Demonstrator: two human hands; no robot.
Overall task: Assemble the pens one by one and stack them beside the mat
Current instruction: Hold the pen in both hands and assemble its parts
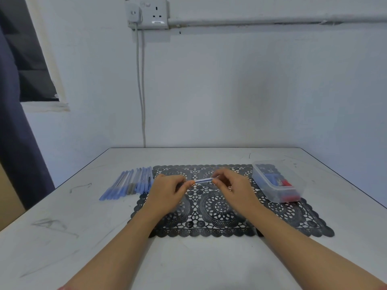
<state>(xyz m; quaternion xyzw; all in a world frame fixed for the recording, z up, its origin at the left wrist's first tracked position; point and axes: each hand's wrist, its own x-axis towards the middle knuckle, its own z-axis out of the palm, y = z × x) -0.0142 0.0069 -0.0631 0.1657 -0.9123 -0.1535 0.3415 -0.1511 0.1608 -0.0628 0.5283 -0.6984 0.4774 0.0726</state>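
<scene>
A clear pen (203, 180) with a blue streak inside lies level just above the black lace mat (222, 210). My left hand (167, 190) pinches its left end and my right hand (232, 185) pinches its right end. The fingers hide both ends of the pen. A row of several blue pens (130, 183) lies on the table just left of the mat's far left corner.
A clear plastic box (276, 181) with blue and red pen parts stands on the mat's right side. The white table (62, 237) meets the wall at its far edge. A socket (156, 14) and cable (142, 101) are on the wall.
</scene>
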